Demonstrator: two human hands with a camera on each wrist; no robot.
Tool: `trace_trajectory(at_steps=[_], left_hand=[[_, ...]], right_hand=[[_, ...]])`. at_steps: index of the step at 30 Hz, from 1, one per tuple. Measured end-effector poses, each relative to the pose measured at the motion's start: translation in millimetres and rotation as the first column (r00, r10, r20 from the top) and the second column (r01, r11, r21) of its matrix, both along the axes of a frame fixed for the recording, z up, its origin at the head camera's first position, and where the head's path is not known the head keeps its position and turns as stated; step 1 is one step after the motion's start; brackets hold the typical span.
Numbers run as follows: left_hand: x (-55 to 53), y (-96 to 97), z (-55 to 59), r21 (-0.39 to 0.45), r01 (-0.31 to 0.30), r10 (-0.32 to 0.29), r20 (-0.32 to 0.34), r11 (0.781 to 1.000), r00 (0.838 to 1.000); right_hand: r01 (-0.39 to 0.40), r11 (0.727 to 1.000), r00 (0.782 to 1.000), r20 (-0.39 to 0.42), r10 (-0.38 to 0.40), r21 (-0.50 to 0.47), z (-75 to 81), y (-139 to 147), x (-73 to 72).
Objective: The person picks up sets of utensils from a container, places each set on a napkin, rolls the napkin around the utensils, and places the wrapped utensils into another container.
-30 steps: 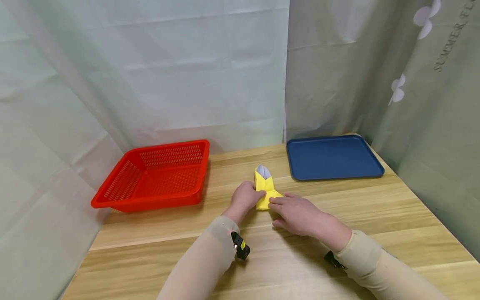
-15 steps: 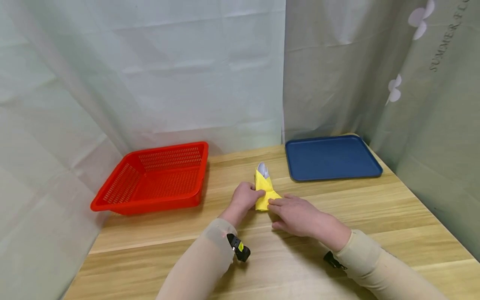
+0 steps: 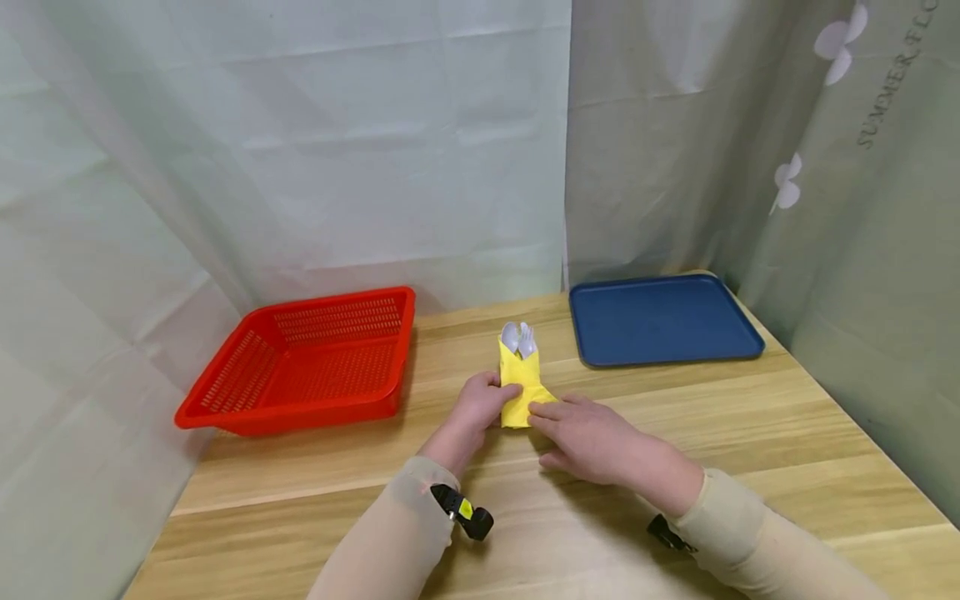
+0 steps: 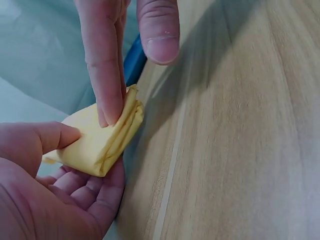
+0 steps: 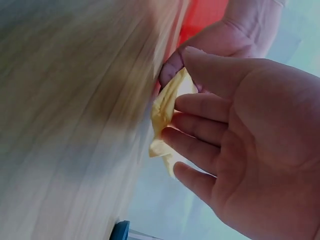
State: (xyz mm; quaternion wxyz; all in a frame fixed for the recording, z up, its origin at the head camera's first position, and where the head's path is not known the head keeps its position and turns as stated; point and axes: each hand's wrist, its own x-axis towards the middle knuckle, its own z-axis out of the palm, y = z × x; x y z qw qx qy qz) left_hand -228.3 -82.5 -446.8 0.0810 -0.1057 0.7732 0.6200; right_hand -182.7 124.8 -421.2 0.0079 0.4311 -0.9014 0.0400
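Observation:
A folded yellow napkin [image 3: 520, 379] wraps a pale grey-lilac spoon [image 3: 510, 336] and fork [image 3: 527, 340], whose heads stick out at the far end. My left hand [image 3: 476, 407] pinches the napkin's left side. In the left wrist view its thumb lies on top, with the other fingers curled underneath. From the right, my right hand [image 3: 588, 437] touches the napkin's flared corner with nearly straight fingertips. The layered near edge of the napkin [image 4: 117, 140] shows in the left wrist view. The utensils' handles are hidden inside the folds.
On the left of the wooden table [image 3: 337, 517] stands a red perforated basket [image 3: 292, 414]. A flat blue tray [image 3: 666, 321] lies at the back right. Pale curtains [image 3: 412, 150] hang behind the table and along both sides.
The napkin bundle has shifted slightly left along with my left hand, and my right fingers have followed. The spoon and fork heads, overlapping earlier, now stand side by side.

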Motion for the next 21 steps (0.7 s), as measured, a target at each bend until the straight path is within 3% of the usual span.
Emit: trace_trajectory(at_steps=[5, 12, 17, 21], left_hand=[[-0.9, -9.2, -4.3, 0.169, 0.007, -0.005, -0.011, 0.986, 1.0], [-1.4, -16.7, -3.9, 0.281, 0.044, -0.032, -0.046, 0.959, 0.998], [-2.0, -19.7, -6.3, 0.368, 0.069, -0.056, -0.045, 0.927, 0.997], [-3.4, -21.6, -9.2, 0.446, 0.114, -0.096, -0.065, 0.888, 0.993]], right_hand=[[-0.028, 0.999, 0.995, -0.099, 0.026, -0.015, 1.7, 0, 1.7], [-0.036, 0.998, 0.984, -0.175, 0.028, -0.045, 7.0, 0, 3.8], [-0.04, 0.998, 0.976, -0.217, 0.029, -0.045, 10.1, 0, 4.2], [-0.029, 0.999, 0.975, -0.221, 0.02, -0.038, 13.0, 0, 4.9]])
